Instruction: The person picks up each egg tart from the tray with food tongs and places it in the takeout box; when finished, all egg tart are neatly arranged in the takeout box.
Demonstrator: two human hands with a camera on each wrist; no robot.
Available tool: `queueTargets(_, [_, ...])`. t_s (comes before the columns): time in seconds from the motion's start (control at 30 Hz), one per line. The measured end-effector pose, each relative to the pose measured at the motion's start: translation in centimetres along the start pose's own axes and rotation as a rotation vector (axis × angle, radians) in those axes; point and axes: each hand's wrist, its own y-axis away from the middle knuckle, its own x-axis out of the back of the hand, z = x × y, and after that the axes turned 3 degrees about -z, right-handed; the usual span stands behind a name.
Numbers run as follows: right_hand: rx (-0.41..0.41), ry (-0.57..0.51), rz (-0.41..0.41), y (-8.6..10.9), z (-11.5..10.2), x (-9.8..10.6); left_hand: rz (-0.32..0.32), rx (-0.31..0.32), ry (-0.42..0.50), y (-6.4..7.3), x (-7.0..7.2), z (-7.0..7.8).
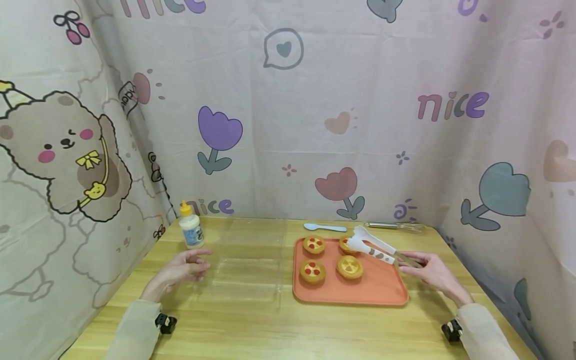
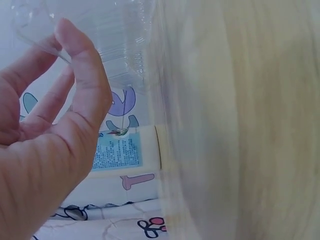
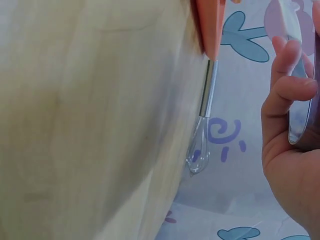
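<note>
Head view: my right hand grasps the tongs, whose white tips are at a tart on the orange tray; my left hand is beside the clear box, though whether it pinches the edge I cannot tell.

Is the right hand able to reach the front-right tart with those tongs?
Probably yes: the right hand holds the tongs, tips near the front-right tart, and nothing appears to cover it.

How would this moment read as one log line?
right hand: holds tongs over tray; left hand: beside clear container; tarts: on tray
</note>
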Motion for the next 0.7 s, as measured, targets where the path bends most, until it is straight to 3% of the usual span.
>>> queueTargets(0.2, [0.044, -0.019, -0.061, 0.18, -0.22, 0.14, -0.038, -0.007, 0.027, 0.10, 0.55, -0.37])
queueTargets(0.4, [0.058, 0.053, -0.068, 0.36, -0.42, 0.11, -0.050, -0.011, 0.020, 0.18, 0.58, -0.23])
queueTargets(0.7, [0.124, 0.106, -0.118, 0.06, -0.29, 0.05, -0.023, 0.005, 0.047, 0.40, 0.26, 0.16])
